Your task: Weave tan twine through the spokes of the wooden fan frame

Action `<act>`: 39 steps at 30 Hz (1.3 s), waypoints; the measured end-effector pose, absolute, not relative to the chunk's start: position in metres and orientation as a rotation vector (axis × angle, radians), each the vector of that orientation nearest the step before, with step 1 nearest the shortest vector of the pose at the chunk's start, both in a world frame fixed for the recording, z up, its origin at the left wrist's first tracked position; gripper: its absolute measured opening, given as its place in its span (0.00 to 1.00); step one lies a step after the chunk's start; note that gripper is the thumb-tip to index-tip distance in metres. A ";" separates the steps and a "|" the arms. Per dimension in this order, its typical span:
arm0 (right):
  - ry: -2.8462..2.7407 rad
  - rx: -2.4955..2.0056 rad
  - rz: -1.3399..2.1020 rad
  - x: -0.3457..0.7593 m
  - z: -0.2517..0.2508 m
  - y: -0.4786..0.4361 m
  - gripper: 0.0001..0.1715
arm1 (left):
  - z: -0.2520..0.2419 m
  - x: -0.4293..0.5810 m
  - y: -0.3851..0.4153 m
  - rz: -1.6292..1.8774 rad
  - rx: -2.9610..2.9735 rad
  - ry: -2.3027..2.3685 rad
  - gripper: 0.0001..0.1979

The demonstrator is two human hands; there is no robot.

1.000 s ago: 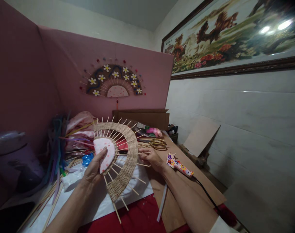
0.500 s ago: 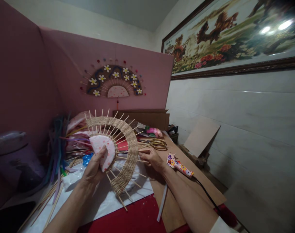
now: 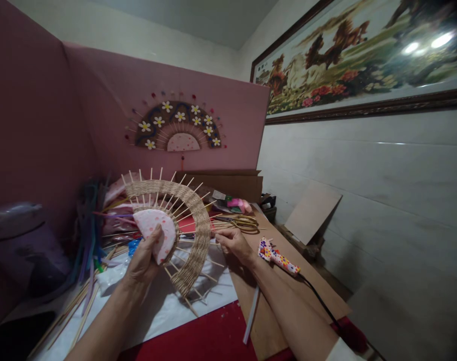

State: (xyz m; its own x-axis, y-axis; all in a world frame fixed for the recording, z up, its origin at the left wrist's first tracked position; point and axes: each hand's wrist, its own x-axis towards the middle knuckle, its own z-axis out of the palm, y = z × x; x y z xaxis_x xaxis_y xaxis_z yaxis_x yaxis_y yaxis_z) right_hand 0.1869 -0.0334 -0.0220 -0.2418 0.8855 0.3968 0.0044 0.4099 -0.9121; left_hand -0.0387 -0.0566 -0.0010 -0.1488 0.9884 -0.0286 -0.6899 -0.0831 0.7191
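Observation:
A half-round woven fan frame [image 3: 201, 225] stands tilted in front of me, with thin wooden sticks radiating through a tan woven band. Its inner half-circle is a pink spotted pad [image 3: 164, 231]. My left hand [image 3: 144, 260] grips this pad, thumb on the front and fingers hidden behind. At the fan's right edge, my right hand [image 3: 234, 245] is closed in a pinch beside the stick ends. Whether a stick tip is between its fingertips cannot be made out.
Scissors [image 3: 241, 222] lie beyond my right hand, and a flower-patterned glue gun [image 3: 279, 256] with a black cord rests on the brown board [image 3: 307, 291]. Loose sticks [image 3: 72, 313] and pipe cleaners [image 3: 86, 240] are at left. A finished flowered fan [image 3: 179, 118] hangs on the pink panel.
The fan frame has shifted slightly left with my left hand. My right hand stays nearly in place, and the woven band is now farther from its fingers.

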 end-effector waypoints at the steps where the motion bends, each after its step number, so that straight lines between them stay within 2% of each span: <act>1: -1.601 -0.796 1.014 0.187 -0.023 -0.033 0.13 | -0.002 -0.039 -0.056 1.609 0.561 0.705 0.06; 14: -1.747 -0.848 0.362 0.188 -0.021 -0.038 0.08 | -0.001 -0.040 -0.055 1.662 0.528 0.741 0.05; 22: -1.704 -0.915 0.174 0.188 -0.019 -0.043 0.08 | 0.006 -0.039 -0.058 1.684 0.509 0.727 0.06; 34: -1.754 -0.701 0.190 0.183 -0.019 -0.054 0.06 | 0.013 -0.039 -0.057 1.702 0.428 0.660 0.07; 39: -1.617 -0.711 0.374 0.186 -0.012 -0.053 0.09 | 0.028 -0.038 -0.052 1.735 0.398 0.599 0.09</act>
State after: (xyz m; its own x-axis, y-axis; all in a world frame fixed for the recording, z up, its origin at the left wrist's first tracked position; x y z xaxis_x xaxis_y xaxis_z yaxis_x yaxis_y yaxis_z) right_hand 0.1857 -0.0534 -0.0124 -0.0413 0.6362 0.7704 0.2336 0.7559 -0.6116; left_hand -0.0375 -0.0521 0.0282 -0.2444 0.9684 -0.0489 -0.7926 -0.1704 0.5854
